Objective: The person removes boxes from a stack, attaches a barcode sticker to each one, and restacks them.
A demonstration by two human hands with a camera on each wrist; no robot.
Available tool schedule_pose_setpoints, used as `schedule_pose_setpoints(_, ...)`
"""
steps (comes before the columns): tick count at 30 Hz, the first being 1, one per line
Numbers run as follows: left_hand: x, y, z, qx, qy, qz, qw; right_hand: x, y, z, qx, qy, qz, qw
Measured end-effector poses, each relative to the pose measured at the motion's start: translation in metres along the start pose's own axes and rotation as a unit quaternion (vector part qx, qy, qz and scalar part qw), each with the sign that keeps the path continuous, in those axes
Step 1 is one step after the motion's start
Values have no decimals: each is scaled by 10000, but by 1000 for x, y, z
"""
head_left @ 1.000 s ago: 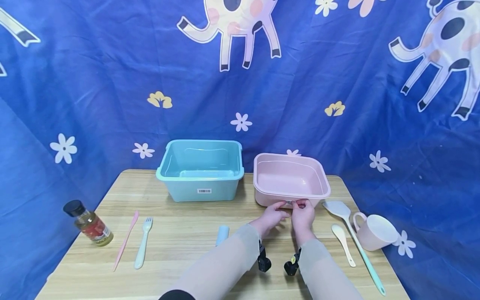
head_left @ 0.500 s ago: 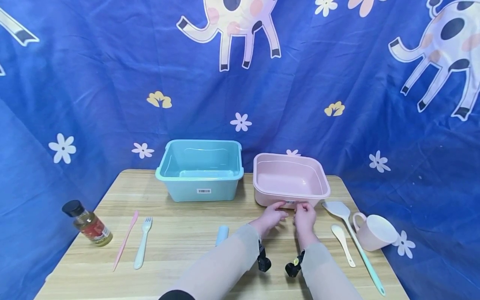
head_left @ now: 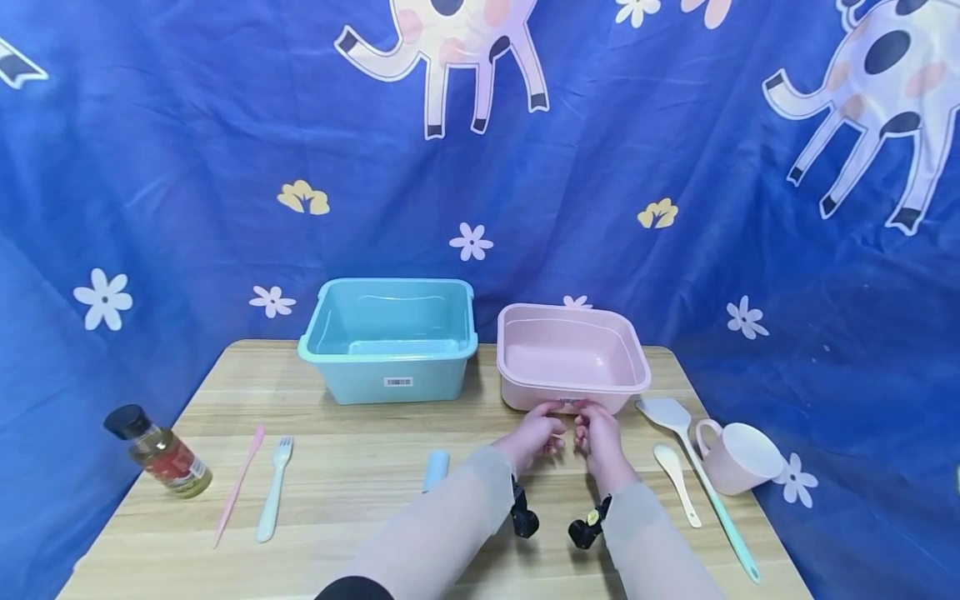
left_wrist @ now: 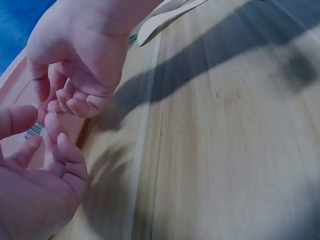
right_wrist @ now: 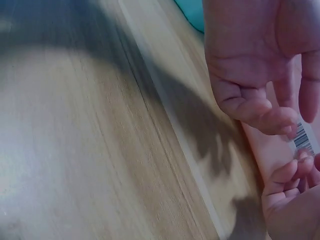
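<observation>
At the front wall of the pink bin (head_left: 525, 395), both hands meet around a small barcode label (right_wrist: 303, 139). The left hand (head_left: 534, 435) comes in from the left, its fingers loosely bent and their tips near the label. From the other side, the right hand (head_left: 602, 435) reaches to the label with its fingers bent, fingertips close to the left hand's. Both wrist views show parts of the barcode between the fingers. Neither hand visibly holds a separate thing. Whether a fingertip lifts the label's edge I cannot tell.
Left of the pink bin stands a teal bin (head_left: 390, 371). A bottle (head_left: 167, 458), a pink knife (head_left: 238, 486) and a light-blue fork (head_left: 274, 492) lie left. A spatula (head_left: 701, 467), spoon (head_left: 677, 483) and mug (head_left: 738, 458) are right. A blue cylinder (head_left: 436, 469) is partly behind the left arm.
The head view has shifted slightly, moving the scene left. The right hand first drew back a little from the label, then came in again beside the left hand.
</observation>
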State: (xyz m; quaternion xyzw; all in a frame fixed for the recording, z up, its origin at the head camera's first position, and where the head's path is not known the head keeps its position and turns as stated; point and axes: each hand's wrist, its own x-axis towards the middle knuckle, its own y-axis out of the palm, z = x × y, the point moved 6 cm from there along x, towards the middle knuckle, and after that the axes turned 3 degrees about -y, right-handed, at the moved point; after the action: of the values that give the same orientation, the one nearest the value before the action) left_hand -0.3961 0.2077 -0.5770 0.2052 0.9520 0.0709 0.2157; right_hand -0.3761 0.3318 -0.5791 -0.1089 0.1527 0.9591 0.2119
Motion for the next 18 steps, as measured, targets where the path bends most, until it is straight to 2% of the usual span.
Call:
schedule_pose_setpoints(9, -2, 1, -8, -435, 25, 312, 9986, -3, 4, 10, 91, 60, 367, 9993)
schedule_pose_setpoints(14, -5, 0, -10, -407, -10, 330, 9986, -2, 3, 9, 10, 125, 466, 9988)
schedule_pose_setpoints(18, -4, -1, -4, -339, -90, 347, 9988, 0, 2, 1, -105, 240, 557, 9981)
